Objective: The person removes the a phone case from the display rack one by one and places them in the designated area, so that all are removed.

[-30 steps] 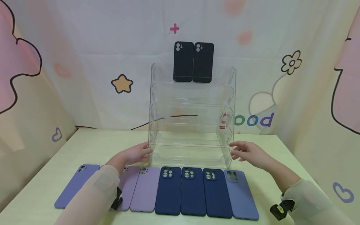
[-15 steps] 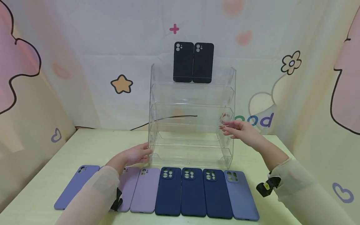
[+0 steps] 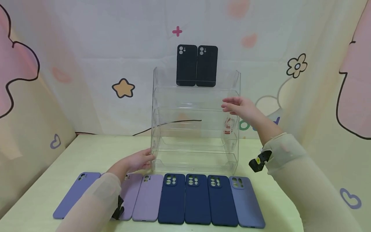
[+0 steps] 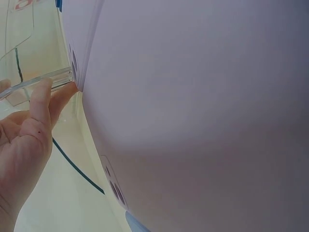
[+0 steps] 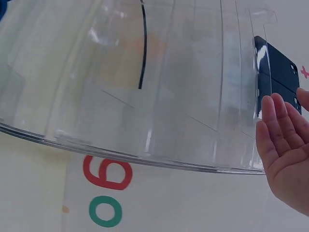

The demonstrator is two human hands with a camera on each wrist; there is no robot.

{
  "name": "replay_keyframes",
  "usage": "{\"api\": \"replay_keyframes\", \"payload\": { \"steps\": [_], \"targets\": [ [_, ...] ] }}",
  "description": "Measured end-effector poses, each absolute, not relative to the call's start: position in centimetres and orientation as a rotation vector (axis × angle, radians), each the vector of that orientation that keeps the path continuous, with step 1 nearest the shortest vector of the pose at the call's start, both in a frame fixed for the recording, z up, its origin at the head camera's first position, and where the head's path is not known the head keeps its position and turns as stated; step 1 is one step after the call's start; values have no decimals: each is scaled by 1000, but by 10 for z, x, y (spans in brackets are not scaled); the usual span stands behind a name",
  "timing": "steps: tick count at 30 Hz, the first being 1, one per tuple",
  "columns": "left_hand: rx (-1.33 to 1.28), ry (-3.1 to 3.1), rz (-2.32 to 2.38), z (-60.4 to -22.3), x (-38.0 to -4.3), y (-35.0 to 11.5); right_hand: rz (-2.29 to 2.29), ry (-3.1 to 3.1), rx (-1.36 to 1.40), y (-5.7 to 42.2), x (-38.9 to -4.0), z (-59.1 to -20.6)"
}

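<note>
A clear tiered acrylic display rack (image 3: 194,161) stands upright on the table. My left hand (image 3: 138,161) holds its lower left edge; in the left wrist view the fingers (image 4: 41,104) lie along the clear edge. My right hand (image 3: 242,108) is raised at the rack's right side, around its upper tiers, fingers fairly straight and holding nothing. In the right wrist view the right hand (image 5: 285,150) shows its palm, near the rack's rim. On the top tier two black phone cases (image 3: 186,66) stand side by side.
In front of the rack lies a row of phone cases: dark navy ones (image 3: 171,203), lilac ones (image 3: 147,201), a greyish-blue one (image 3: 248,206) at right and a violet-blue one (image 3: 73,196) at left. My left forearm covers part of the row. A printed curtain (image 3: 95,96) hangs behind.
My right hand has risen along the rack's right side, from the lower tier to the upper ones. My left hand stays at the lower left edge. The view has shifted slightly.
</note>
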State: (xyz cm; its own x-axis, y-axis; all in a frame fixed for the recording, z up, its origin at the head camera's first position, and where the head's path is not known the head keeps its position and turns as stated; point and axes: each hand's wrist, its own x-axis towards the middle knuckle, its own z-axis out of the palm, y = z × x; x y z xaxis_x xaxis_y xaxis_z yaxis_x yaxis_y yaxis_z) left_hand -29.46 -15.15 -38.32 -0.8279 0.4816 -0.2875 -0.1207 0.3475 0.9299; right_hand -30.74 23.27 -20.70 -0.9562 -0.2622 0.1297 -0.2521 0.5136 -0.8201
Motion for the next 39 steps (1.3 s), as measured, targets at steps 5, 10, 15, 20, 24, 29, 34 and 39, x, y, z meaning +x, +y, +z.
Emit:
{"api": "replay_keyframes", "payload": {
  "steps": [5,10,15,20,24,29,34,39],
  "targets": [
    [299,2089,1504,-382,-293,-151,-1499,2751,-426,229,-323,-187],
    [301,2094,1504,-382,-295,-152,-1551,2791,-386,226,-337,-168],
    [312,2099,1504,-386,-296,-153,-1614,2804,-325,221,-352,-161],
    [306,2124,1486,-388,-297,-153,-1609,2852,-320,211,-365,-159],
    [267,2157,1478,-388,-298,-151,-1583,2896,-324,198,-375,-157],
    [283,2154,1471,-389,-296,-152,-1578,2950,-247,184,-385,-159],
    [288,2179,1450,-388,-295,-151,-1591,2994,-170,175,-390,-159],
    [328,2130,1488,-390,-299,-153,-1516,3022,-115,169,-394,-158]
  ]
}}
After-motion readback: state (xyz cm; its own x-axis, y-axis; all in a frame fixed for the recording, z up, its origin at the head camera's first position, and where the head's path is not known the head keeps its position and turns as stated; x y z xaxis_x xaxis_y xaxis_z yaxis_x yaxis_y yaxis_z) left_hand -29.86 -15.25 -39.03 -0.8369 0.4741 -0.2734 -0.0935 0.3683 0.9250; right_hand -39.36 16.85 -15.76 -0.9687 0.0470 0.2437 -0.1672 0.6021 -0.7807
